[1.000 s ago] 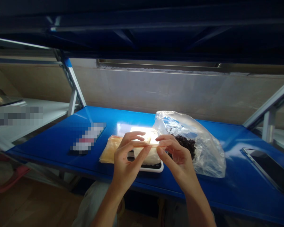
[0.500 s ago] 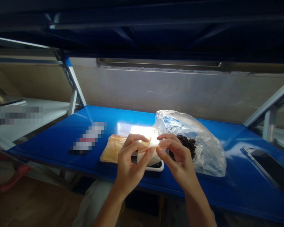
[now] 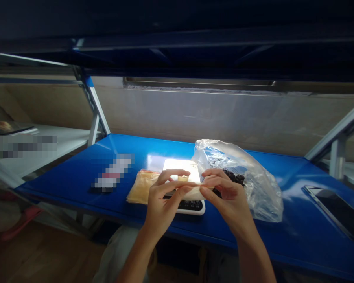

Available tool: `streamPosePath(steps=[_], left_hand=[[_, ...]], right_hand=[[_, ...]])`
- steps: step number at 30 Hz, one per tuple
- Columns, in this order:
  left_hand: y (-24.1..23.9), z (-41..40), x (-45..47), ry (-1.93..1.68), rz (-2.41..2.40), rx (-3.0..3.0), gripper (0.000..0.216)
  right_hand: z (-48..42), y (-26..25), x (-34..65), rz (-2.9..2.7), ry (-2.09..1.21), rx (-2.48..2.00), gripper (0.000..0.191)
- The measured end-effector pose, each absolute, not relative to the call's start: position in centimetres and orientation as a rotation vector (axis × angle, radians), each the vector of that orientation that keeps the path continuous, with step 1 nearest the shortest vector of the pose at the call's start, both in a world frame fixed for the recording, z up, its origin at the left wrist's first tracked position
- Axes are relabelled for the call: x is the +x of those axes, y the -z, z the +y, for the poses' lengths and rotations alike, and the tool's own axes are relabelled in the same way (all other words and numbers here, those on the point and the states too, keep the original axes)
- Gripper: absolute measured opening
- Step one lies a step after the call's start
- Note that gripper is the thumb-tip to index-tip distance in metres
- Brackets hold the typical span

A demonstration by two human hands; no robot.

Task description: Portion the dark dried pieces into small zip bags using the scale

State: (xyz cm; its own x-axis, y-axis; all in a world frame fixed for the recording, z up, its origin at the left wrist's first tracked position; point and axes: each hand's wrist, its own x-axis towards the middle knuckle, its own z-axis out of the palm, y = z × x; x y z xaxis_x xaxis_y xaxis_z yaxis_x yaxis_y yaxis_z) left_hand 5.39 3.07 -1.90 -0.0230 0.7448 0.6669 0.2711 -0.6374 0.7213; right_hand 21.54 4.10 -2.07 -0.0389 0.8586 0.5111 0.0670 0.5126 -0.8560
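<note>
Over the white digital scale (image 3: 174, 164), both my hands pinch the top edge of a small pale zip bag (image 3: 196, 193). My left hand (image 3: 163, 200) grips it between thumb and forefinger. Thumb and fingers of my right hand (image 3: 231, 196) close on the same edge, close beside the left. The bag hangs below the fingertips, partly covering the scale; its contents are hard to make out. To the left lies a stack of yellowish zip bags (image 3: 139, 189). Behind my right hand, dark dried pieces (image 3: 237, 179) sit in a large clear plastic bag (image 3: 267, 198).
A phone (image 3: 334, 210) lies on the blue table (image 3: 76, 184) at the right. A blurred-out item (image 3: 114, 173) rests at the left. A dark blue shelf (image 3: 177, 43) hangs low overhead, with slanted metal braces (image 3: 98, 108) at the sides.
My hands have moved slightly apart and the scale's dark panel shows more. The held bag's edge remains pinched. The whole view has shifted a little.
</note>
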Motion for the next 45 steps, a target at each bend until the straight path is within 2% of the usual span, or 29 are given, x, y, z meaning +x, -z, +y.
streamPosePath(steps=[3, 8, 14, 28, 34, 38, 41, 45], left_hand=[[1.7, 2.9, 5.4, -1.756, 1.140, 1.886, 0.017], [1.5, 3.0, 5.1, -1.756, 1.156, 1.896, 0.018], [1.9, 2.9, 5.2, -1.682, 1.067, 1.813, 0.019], [1.7, 3.1, 5.5, -1.738, 0.973, 1.816, 0.018], [1.8, 2.9, 5.7, -1.740, 1.022, 1.799, 0.006], [2.1, 2.5, 5.7, -1.505, 0.978, 1.637, 0.024], [2.2, 2.4, 5.8, -1.338, 0.923, 1.493, 0.034], [2.4, 2.6, 6.0, -1.318, 0.945, 1.399, 0.037]], right_hand=[[3.9, 1.8, 21.5, -1.522, -0.843, -0.787, 0.004], [3.8, 1.6, 21.4, -1.536, -0.785, -0.825, 0.020], [3.8, 1.5, 21.3, -1.530, -0.691, -0.885, 0.026], [4.2, 1.9, 21.7, -1.529, -0.718, -0.820, 0.022], [3.8, 1.6, 21.2, -1.493, -0.749, -0.792, 0.020], [3.9, 1.8, 21.1, -1.508, -0.749, -0.777, 0.008], [4.1, 2.2, 21.0, -1.497, -0.728, -0.805, 0.007], [4.5, 2.7, 20.9, -1.420, -0.696, -0.866, 0.007]])
